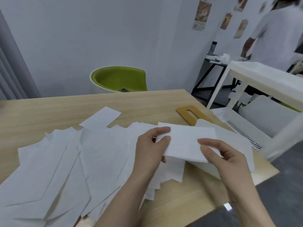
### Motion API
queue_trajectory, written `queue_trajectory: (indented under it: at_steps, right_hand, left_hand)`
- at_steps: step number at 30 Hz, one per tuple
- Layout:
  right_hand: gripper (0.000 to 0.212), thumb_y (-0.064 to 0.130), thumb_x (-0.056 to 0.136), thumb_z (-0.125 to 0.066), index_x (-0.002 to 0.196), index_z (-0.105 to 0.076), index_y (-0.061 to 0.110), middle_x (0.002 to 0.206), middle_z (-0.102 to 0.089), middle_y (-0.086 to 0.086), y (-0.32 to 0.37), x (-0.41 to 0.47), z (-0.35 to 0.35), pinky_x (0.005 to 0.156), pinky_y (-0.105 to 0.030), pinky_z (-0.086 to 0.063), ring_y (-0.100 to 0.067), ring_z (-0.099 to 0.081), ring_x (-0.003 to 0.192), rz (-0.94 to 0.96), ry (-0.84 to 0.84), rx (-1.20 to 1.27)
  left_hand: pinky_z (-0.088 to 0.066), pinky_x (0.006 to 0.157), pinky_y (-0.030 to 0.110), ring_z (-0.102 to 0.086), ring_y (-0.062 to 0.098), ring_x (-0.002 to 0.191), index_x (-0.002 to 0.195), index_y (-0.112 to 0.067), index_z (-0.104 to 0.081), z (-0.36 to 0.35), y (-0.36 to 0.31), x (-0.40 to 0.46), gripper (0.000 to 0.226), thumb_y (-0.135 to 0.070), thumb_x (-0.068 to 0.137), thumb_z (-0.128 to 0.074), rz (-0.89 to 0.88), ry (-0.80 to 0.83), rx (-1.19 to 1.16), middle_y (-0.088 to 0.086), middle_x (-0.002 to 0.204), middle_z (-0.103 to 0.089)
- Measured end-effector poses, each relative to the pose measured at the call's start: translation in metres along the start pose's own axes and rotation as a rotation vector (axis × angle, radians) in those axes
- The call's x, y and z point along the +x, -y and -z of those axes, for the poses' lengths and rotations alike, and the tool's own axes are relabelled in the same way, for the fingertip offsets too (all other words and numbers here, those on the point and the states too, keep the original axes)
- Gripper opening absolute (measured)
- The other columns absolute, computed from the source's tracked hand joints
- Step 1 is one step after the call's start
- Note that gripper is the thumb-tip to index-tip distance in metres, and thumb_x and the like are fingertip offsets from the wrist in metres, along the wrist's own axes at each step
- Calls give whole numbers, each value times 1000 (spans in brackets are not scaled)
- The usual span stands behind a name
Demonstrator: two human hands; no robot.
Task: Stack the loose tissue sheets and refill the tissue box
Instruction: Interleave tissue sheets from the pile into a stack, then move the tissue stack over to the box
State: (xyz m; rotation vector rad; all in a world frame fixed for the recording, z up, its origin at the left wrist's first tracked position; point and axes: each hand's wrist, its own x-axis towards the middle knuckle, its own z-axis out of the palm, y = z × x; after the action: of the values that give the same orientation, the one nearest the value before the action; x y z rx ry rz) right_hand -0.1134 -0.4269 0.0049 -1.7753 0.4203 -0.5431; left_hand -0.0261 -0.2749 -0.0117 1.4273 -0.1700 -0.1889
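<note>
Several loose white tissue sheets [68, 164] lie spread across the wooden table [54, 105], overlapping each other. Both my hands hold a small folded stack of tissues [185, 143] just above the table at the right. My left hand [150, 148] pinches the stack's left end between thumb and fingers. My right hand [224, 156] pinches its right front corner. Under the stack sits the white tissue box [205, 167], mostly hidden by it. The box's wooden lid [188, 113], with an oval slot, lies flat behind it.
A green chair [119, 79] stands behind the table. To the right are a white slotted appliance [242, 126], a white table [265, 76], and a person in a white shirt [277, 40]. The table's right corner is close to my right hand.
</note>
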Motion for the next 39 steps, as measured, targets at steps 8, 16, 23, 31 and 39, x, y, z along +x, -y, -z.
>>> queue_trajectory:
  at_steps: [8,16,23,31,39]
  right_hand:
    - [17,23,85,-69,88,-74,40,104,-68,16,-20,29,57,98,-35,-41,-12,-56,110,29,-187,-203]
    - [24,26,86,-66,83,-65,49,90,-63,27,-43,44,76,108,-36,-21,14,-39,109,122,-194,-569]
    - [16,32,93,-56,96,-70,38,84,-47,31,-51,55,83,110,-27,12,18,-30,100,113,5,-897]
    - [42,37,100,-26,104,-68,37,100,-53,18,-50,63,90,88,-24,42,9,-25,129,66,242,-1138]
    - [81,61,71,10,96,-65,42,149,-23,15,-60,62,93,105,-37,31,-5,1,141,120,190,-1195]
  left_hand:
    - [-48,98,36,-58,8,108,104,-37,-72,-74,2,44,26,-31,78,-73,-85,263,282,-15,115,-63]
    - [-1,115,32,-27,-23,106,111,-35,-68,-95,18,74,28,-29,84,-72,-295,359,659,-18,112,-54]
    - [23,113,42,-30,0,134,119,-35,-67,-101,20,85,31,-40,88,-64,-469,490,1039,-12,124,-57]
    - [34,106,49,-21,3,141,112,-34,-72,-104,15,91,38,-42,101,-37,-507,748,1335,-17,100,-62]
    - [27,111,50,0,3,147,115,-33,-69,-104,19,93,41,-44,102,-31,-515,769,1399,-9,159,-22]
